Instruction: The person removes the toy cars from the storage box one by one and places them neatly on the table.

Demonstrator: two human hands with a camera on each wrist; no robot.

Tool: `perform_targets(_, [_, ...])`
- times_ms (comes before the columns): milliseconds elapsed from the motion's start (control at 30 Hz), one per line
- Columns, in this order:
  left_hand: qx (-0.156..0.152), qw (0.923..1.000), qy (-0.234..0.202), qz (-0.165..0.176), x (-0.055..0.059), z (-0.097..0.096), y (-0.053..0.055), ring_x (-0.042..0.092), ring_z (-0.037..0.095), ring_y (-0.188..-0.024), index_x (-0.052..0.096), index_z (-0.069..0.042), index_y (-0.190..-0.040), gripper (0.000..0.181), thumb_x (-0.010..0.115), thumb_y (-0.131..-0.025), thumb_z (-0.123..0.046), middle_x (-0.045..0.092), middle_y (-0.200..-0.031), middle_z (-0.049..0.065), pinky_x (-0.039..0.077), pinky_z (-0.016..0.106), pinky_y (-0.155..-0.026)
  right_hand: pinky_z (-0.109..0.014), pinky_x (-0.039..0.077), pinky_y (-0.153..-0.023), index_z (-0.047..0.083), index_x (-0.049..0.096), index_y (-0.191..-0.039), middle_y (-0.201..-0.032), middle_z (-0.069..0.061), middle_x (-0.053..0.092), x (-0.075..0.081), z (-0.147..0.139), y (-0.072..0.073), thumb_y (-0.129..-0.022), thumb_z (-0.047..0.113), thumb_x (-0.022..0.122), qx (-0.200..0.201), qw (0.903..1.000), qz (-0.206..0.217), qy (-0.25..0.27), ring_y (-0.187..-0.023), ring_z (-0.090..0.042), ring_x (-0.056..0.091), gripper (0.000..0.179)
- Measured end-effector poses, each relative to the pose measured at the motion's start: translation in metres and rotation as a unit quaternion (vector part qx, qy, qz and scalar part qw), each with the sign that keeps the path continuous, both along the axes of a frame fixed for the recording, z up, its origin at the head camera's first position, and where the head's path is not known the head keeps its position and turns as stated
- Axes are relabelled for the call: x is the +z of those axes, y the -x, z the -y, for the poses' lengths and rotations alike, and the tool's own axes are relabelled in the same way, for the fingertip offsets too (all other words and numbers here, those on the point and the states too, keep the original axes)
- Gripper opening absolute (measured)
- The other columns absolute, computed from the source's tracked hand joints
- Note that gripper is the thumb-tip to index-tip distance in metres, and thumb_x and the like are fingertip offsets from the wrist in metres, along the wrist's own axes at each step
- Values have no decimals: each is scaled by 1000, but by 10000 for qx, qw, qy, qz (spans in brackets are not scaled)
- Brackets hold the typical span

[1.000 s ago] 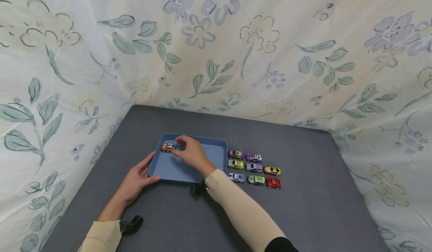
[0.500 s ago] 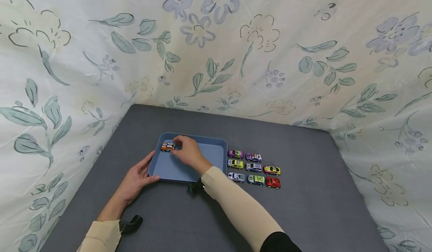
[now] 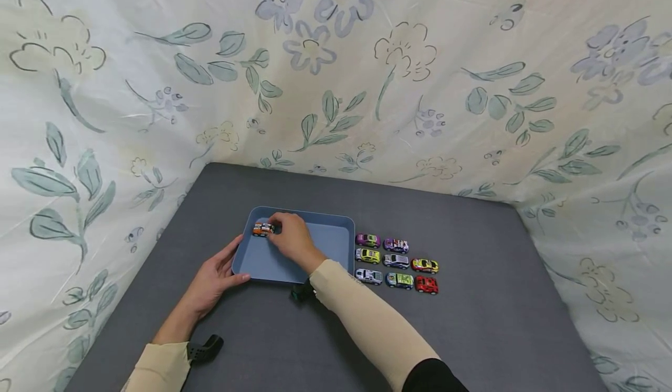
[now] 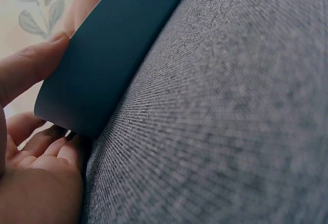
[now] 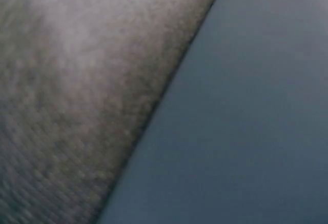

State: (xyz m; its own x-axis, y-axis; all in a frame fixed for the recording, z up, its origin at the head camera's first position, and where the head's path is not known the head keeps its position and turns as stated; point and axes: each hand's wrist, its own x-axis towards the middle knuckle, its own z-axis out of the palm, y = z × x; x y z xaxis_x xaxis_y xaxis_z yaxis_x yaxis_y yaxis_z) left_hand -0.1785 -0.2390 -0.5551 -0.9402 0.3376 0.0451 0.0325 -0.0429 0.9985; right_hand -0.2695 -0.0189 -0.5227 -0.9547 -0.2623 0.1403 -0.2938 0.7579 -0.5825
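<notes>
In the head view, a shallow blue tray [image 3: 325,246] lies on the grey cloth. An orange and white toy car [image 3: 262,229] is in its far left corner. My right hand [image 3: 294,237] reaches over the tray and pinches the car's right end between thumb and forefinger. At the tray's near left corner, my left hand [image 3: 212,278] holds it, fingers along the left side and thumb at the front. In the left wrist view, the left thumb [image 4: 38,65] presses on the tray's wall [image 4: 97,65]. Only tray and cloth show clearly in the right wrist view.
Right of the tray stand several toy cars in rough rows, among them a purple one [image 3: 368,240], a yellow one [image 3: 367,255], a silver one [image 3: 369,276] and a red one [image 3: 426,284]. A floral curtain [image 3: 336,88] rises behind the grey table [image 3: 488,322].
Almost nothing differs. My right forearm has shifted slightly to the left, while the hand stays at the orange toy car. The left hand and the tray keep their places.
</notes>
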Motion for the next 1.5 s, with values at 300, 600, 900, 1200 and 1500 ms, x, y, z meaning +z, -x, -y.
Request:
perform_targets(300, [94,9999,92,38,0,-1,0,13,44,-162,19,-4,-174,99,78,-95,10,11,-178,24,38,14,-112,-35,53,-100,18,80,-122,-118,3,77,4,-2,-1,-97,20,86,3,10000,-50,-22,-113,-16,68,25])
perform_targets(600, [28,10000,-5,9,-4,0,0,12,45,-162,19,-4,-173,100,79,-94,10,11,-178,25,38,14,-112,-29,56,-86,15,80,-119,-110,2,77,5,-11,-5,-97,18,85,20,9998,-54,188,-98,-11,68,23])
perform_targets(900, [142,9997,195,55,-3,1,1,15,43,-162,21,-6,-174,101,81,-94,8,13,-178,23,36,15,-113,-23,55,-66,14,80,-117,-98,4,74,16,-32,-14,-97,14,85,4,9985,125,531,-84,-6,65,21])
perform_targets(1200, [101,9997,201,-22,-4,2,1,14,44,-162,21,-4,-173,100,81,-93,8,14,-178,23,36,15,-113,-25,57,-73,14,80,-115,-100,2,76,23,-52,-22,-96,13,86,43,9981,-47,615,-88,-7,69,20])
perform_targets(1500, [-7,9998,64,-170,-6,5,2,12,46,-162,19,-2,-173,99,78,-94,11,12,-177,25,37,14,-113,-28,59,-74,14,79,-117,-100,3,75,29,-71,-31,-97,14,85,3,9983,40,584,-88,-8,69,21])
